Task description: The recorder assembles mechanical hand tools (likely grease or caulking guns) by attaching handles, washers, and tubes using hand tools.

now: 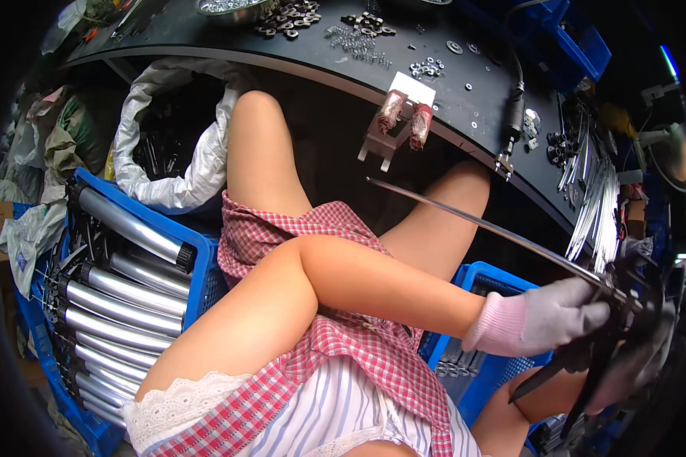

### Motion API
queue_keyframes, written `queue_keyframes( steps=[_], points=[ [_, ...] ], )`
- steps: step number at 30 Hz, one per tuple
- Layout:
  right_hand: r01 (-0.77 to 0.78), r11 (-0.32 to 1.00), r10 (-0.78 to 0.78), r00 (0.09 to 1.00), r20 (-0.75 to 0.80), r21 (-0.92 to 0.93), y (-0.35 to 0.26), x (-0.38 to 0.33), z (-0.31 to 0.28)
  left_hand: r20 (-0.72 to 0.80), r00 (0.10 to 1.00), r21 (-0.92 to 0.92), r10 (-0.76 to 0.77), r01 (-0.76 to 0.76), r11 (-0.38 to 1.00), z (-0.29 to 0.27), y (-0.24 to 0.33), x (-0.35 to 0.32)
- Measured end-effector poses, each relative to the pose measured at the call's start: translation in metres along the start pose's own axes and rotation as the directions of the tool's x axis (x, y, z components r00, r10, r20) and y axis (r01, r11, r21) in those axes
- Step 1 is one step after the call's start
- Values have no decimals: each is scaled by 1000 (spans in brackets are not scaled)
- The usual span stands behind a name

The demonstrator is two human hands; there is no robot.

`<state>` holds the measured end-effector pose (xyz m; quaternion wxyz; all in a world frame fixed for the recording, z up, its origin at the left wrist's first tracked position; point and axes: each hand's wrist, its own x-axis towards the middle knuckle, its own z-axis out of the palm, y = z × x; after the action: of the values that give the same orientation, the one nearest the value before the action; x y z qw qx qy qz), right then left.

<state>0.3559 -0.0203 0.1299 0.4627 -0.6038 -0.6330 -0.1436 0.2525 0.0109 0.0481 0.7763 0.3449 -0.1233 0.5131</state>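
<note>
My left hand (552, 320), in a grey glove with a pink cuff, reaches across to the right. Its fingers are closed at the base of a long thin metal rod (472, 218) with black plastic parts (636, 297) on its near end. The rod's free tip points left, over my lap. My right hand (639, 369), also gloved, is dim and blurred at the right, behind and below the black parts; its fingers cannot be made out. Beyond the tip, a metal bracket (375, 141) with two wrapped posts is fixed at the table edge.
On the black table (206, 34) lie small metal parts (290, 19), springs (358, 47) and nuts (427, 68). A corded tool (516, 114) stands near bundled metal strips (598, 206). Blue crates (206, 263) flank me, the left one holding silver tubes (122, 320). A white sack (137, 164) stands open.
</note>
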Motion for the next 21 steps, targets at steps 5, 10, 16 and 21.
queue_keyframes(
  steps=[5,10,16,21],
  points=[
    [136,977,-206,815,541,167,-25,20,93,-311,948,-253,-69,-12,967,-73,20,-47],
    [365,926,-335,684,648,93,-55,-5,192,-635,752,-233,-177,32,972,-139,77,-98],
    [199,965,-255,595,762,167,-63,-19,242,-544,756,-436,-364,116,893,-208,113,-132],
    [-17,924,-260,704,661,382,-9,1,204,-690,604,-336,-399,221,915,-233,104,-132]
  ],
)
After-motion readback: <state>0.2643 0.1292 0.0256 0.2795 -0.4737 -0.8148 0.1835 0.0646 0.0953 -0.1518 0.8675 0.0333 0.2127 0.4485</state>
